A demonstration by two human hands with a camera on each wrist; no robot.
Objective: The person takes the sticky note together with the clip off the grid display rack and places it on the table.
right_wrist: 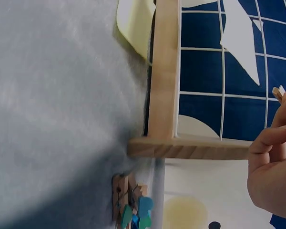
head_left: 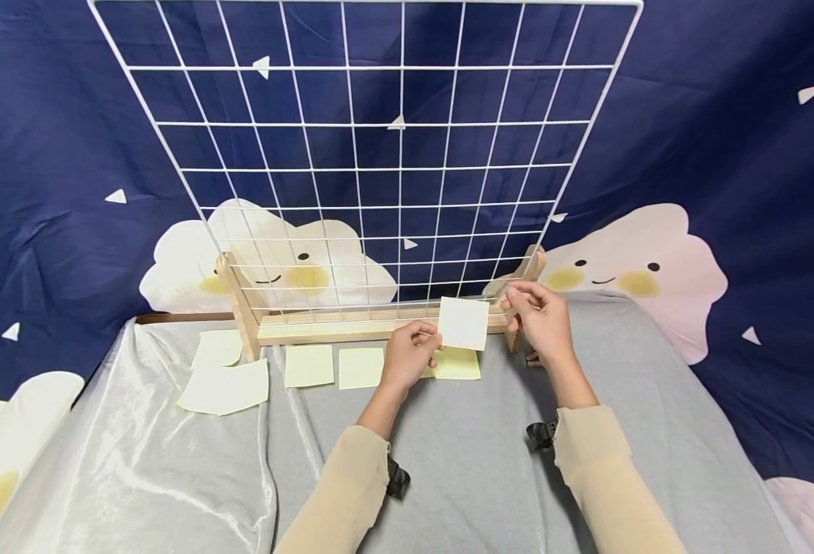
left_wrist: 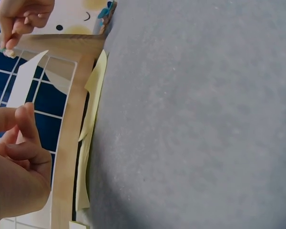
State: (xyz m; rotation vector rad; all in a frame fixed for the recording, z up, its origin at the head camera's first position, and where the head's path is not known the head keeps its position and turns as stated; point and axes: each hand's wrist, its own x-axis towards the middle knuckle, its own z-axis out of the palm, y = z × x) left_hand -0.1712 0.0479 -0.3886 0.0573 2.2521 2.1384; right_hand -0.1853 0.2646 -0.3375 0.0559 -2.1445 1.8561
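My left hand [head_left: 409, 355] pinches the lower left edge of a square paper note [head_left: 464, 325], which looks white on the side facing me. The note stands up in front of the bottom of a white wire grid [head_left: 403, 168]. To its right, apart from the paper, my right hand [head_left: 545, 322] pinches a small wooden clothespin [right_wrist: 278, 93] between thumb and fingers. In the left wrist view the note [left_wrist: 26, 81] is seen nearly edge-on, its far corner bent. The clothespin is mostly hidden by fingers in the head view.
A wooden base [head_left: 331, 331] with two uprights holds the grid. Several yellow notes [head_left: 309, 365] lie before it, and larger pale sheets [head_left: 225, 388] lie at left. Clothespins with coloured decorations [right_wrist: 128, 202] are heaped beyond the right upright. Grey cloth [head_left: 476, 462] covers the table.
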